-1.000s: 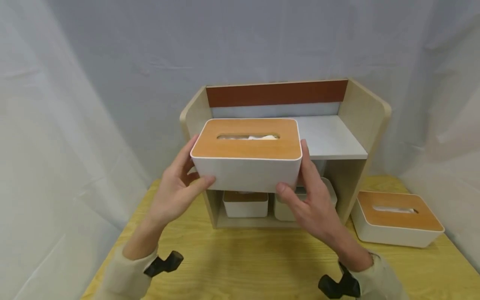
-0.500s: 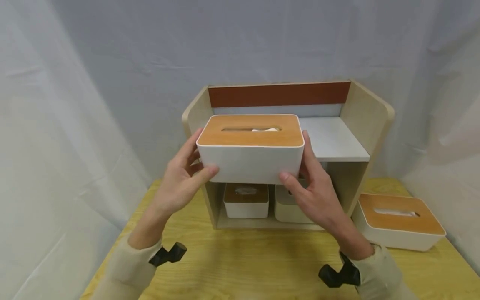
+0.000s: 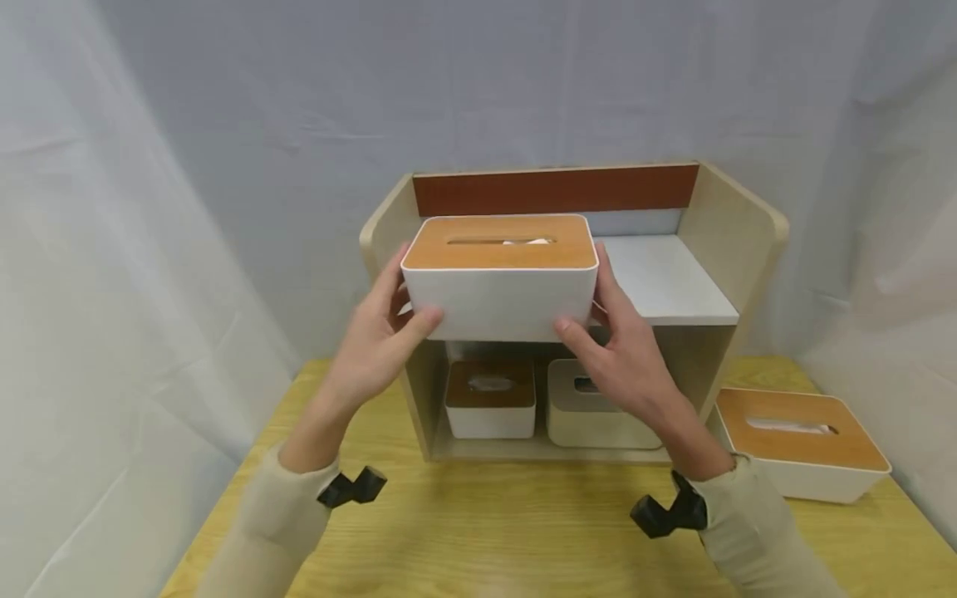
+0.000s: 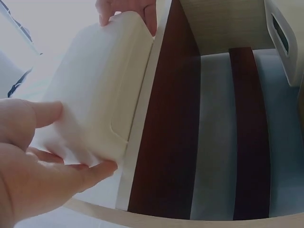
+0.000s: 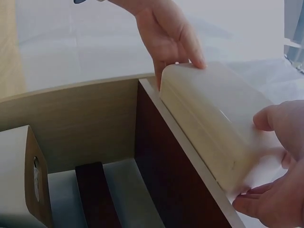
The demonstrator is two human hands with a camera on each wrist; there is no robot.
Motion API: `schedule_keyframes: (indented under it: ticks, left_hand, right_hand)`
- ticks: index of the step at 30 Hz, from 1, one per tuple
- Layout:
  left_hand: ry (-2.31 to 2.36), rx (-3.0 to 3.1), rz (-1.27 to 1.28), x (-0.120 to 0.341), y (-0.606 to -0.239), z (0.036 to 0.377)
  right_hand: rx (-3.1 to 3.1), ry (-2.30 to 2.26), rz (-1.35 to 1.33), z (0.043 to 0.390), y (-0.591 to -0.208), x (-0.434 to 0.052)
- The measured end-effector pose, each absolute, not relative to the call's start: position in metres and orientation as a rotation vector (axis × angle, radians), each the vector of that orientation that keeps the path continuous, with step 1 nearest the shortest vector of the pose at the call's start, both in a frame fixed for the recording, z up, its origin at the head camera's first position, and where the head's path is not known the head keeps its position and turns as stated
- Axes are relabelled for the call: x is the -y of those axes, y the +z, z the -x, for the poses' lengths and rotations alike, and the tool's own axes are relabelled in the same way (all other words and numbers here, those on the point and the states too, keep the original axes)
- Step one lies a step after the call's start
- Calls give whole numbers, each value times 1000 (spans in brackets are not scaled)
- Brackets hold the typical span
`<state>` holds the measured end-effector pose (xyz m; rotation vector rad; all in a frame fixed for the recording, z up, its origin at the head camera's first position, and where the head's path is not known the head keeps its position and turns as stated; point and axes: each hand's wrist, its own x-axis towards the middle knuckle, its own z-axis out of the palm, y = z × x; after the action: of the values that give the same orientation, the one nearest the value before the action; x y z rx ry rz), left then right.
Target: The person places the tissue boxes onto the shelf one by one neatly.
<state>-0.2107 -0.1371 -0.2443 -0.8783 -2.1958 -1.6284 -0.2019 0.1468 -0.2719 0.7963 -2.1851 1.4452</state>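
Note:
In the head view, a white tissue box (image 3: 501,306) with an orange-brown wooden lid is held level at the left part of the shelf unit's white upper board (image 3: 665,278). My left hand (image 3: 377,342) grips its left end, thumb on the front face and fingers along the side. The right hand (image 3: 635,361) grips the other end in the same way. In both wrist views, the box (image 4: 90,90) shows its pale underside, close to the shelf board's edge (image 5: 190,142). White tissue shows in the lid slot.
On the unit's lower level stand a smaller tissue box with a dark brown lid (image 3: 490,403) and a beige tissue box (image 3: 594,419). Another wooden-lidded tissue box (image 3: 803,440) stands right of the unit on the wooden table (image 3: 493,531). Pale sheeting (image 3: 224,124) hangs around.
Both hands have raised the tissue box and moved it forward toward the upper board. The two boxes on the lower level now show more fully beneath it.

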Motion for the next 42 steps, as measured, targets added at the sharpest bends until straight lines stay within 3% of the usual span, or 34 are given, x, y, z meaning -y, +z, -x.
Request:
schedule_keyframes:
  ticks: [42]
  left_hand:
    - [-1315,2421,599,110,-233,262]
  right_hand:
    - [2378,1506,-411,252,-240,-141]
